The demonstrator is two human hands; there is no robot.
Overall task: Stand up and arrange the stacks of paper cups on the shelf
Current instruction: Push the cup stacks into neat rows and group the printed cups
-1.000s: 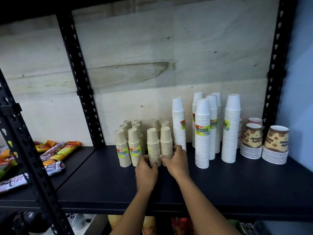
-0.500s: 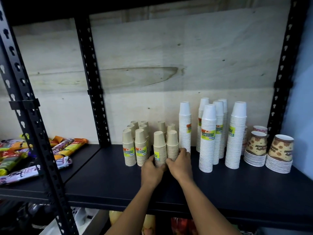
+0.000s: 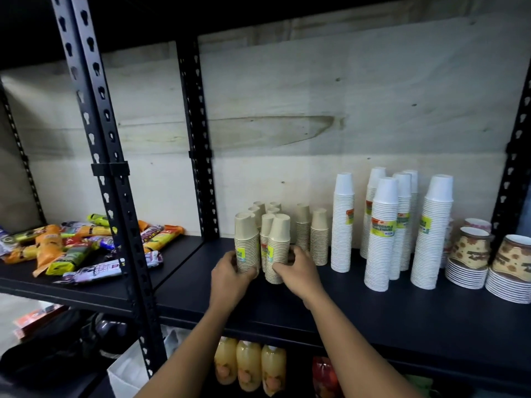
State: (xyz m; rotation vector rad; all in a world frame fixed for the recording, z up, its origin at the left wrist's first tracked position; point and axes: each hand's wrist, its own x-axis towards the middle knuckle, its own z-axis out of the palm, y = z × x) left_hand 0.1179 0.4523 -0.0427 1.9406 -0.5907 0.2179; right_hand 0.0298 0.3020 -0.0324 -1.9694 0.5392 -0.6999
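Paper cup stacks (image 3: pixel 342 225): standing upright on a black shelf (image 3: pixel 373 317), ranged from its middle to the right post.
White stacks (image 3: pixel 380 239): tallest of the lot, six columns right of centre, several with yellow-green labels.
Snack packets (image 3: pixel 71 248): heaped on the neighbouring shelf, far left.
Printed cups (image 3: pixel 471 248): two low, wide stacks at the right end.
Tan stacks (image 3: pixel 319 237): short columns clustered left of the white ones, towards the back wall.
Front tan pair: left stack (image 3: pixel 245 242) and right stack (image 3: pixel 277 248), upright, nearest the shelf edge.
Left hand (image 3: pixel 230 280): fingers curled round the left stack's base.
Right hand (image 3: pixel 298 271): fingers wrapped around the right stack's lower half.
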